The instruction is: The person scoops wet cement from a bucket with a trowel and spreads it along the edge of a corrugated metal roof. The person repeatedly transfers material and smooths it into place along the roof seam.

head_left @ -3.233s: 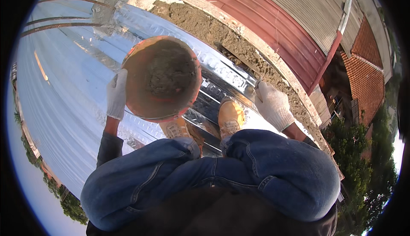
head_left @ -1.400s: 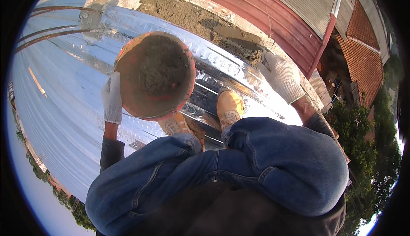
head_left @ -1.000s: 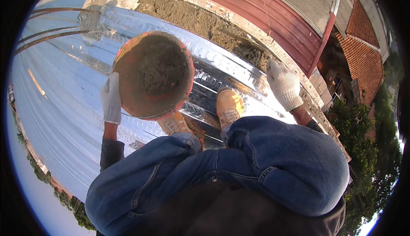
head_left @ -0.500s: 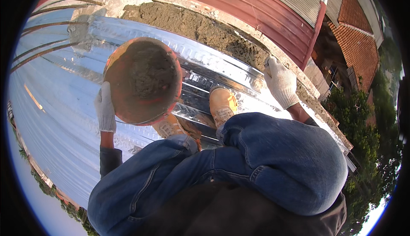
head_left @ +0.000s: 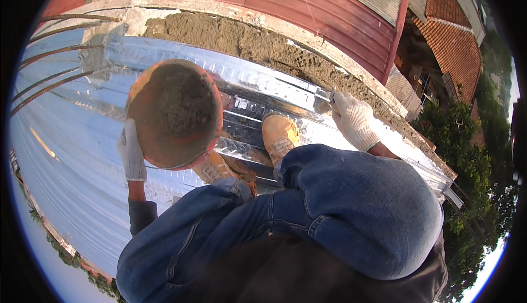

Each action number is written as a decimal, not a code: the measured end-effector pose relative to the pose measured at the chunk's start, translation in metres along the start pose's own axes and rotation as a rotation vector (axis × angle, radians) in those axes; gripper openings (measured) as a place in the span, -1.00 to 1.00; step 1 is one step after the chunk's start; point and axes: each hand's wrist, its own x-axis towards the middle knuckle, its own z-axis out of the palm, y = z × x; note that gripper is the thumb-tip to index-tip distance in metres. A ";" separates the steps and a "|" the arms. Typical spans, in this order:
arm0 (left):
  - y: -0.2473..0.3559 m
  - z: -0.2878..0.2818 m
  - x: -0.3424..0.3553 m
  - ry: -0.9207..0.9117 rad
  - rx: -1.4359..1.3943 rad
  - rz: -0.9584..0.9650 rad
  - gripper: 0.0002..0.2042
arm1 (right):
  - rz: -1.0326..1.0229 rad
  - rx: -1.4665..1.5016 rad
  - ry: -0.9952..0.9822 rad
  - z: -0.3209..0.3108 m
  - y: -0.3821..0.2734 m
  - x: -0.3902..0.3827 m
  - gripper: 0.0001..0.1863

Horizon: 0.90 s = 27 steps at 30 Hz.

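Note:
A round orange-red bucket (head_left: 218, 117), coated inside with grey mortar (head_left: 189, 97), is tilted toward me in front of my left boot. My left hand (head_left: 132, 149), in a white knit glove, grips its left rim. At the right, my gloved right hand (head_left: 354, 119) is closed around what looks like a trowel (head_left: 325, 104), mostly hidden by glove and glare. This hand is over the shiny metal decking, just on the near side of a strip of wet mortar (head_left: 241, 42) that runs along the concrete edge.
Corrugated metal decking (head_left: 71, 122) lies under my boots (head_left: 279, 135). Bent rebar rods (head_left: 55, 53) stick out at the far left. Beyond the concrete ledge (head_left: 258, 20) are red metal sheeting (head_left: 329, 17), a tiled roof (head_left: 453, 45) and trees (head_left: 466, 177) lower down.
My right hand has drawn back from the mortar strip, toward me and slightly left, over the decking. The left hand still holds the bucket; the view has shifted a little.

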 end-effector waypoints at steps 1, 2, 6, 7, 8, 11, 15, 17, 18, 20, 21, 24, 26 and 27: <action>0.001 0.000 -0.001 -0.002 0.008 0.006 -0.49 | 0.025 0.001 0.002 -0.006 -0.002 0.001 -0.75; 0.001 0.000 -0.001 -0.004 0.016 0.012 -0.49 | 0.028 0.018 0.009 -0.008 0.001 0.002 -0.75; 0.007 0.008 -0.002 0.005 0.024 0.032 -0.47 | 0.067 0.032 0.008 -0.011 0.004 -0.006 -0.76; 0.007 0.008 -0.002 0.003 0.029 0.025 -0.47 | 0.049 0.016 -0.012 -0.009 0.004 -0.007 -0.76; 0.006 0.006 -0.002 -0.001 0.033 0.018 -0.47 | 0.031 -0.008 -0.038 -0.007 0.005 -0.010 -0.76; 0.001 0.002 -0.001 -0.004 0.030 0.021 -0.47 | 0.002 -0.054 -0.118 -0.009 0.005 -0.024 -0.76; -0.001 0.003 -0.002 -0.022 -0.005 0.033 -0.46 | 0.029 -0.106 -0.234 -0.043 0.018 -0.048 -0.77; 0.004 0.001 -0.003 -0.021 0.007 0.003 -0.46 | 0.048 -0.096 -0.204 -0.050 0.025 -0.050 -0.77; 0.006 0.000 -0.004 -0.019 0.014 -0.012 -0.46 | 0.059 -0.084 -0.168 -0.049 0.029 -0.048 -0.78; 0.008 0.003 -0.005 -0.016 0.025 0.002 -0.46 | 0.072 -0.049 -0.054 -0.046 0.038 -0.037 -0.79; 0.008 0.005 -0.005 -0.019 0.028 0.008 -0.46 | 0.086 -0.045 -0.009 -0.044 0.041 -0.032 -0.80; 0.008 0.005 -0.006 -0.004 0.021 -0.010 -0.45 | 0.134 -0.011 0.005 -0.018 0.049 -0.012 -0.77; 0.007 0.007 -0.006 -0.002 0.029 0.018 -0.45 | 0.130 -0.025 -0.022 -0.006 0.041 -0.013 -0.78; 0.006 0.009 -0.005 -0.005 0.031 0.032 -0.45 | 0.137 -0.048 0.011 0.009 0.042 -0.019 -0.78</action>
